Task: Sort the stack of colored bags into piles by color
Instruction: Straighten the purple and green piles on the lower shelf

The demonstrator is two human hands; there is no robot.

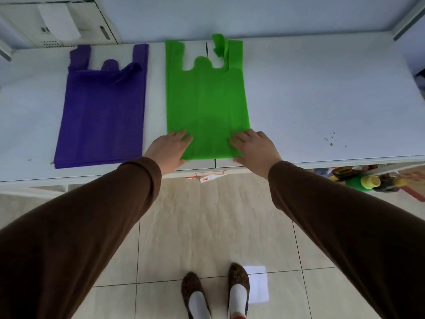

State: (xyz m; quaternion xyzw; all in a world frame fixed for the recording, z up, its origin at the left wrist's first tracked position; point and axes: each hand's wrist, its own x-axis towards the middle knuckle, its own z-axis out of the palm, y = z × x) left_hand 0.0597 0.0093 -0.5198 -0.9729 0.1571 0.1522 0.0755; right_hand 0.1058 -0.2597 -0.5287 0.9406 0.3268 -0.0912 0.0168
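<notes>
A pile of purple bags (102, 113) lies flat on the left of the white table (310, 100), handles pointing away from me. To its right lies a pile of green bags (204, 100), one far handle folded over. My left hand (169, 151) rests on the green pile's near left corner, fingers on top and thumb at the near edge. My right hand (254, 148) lies on the near right corner the same way. Whether the fingers pinch the top bag I cannot tell.
The table's near edge runs just under my hands. A white cabinet (57, 21) stands at the far left. Bottles and packages (368, 180) sit under the table at right. Small dark crumbs (331, 139) dot the tabletop's right side. Tiled floor lies below.
</notes>
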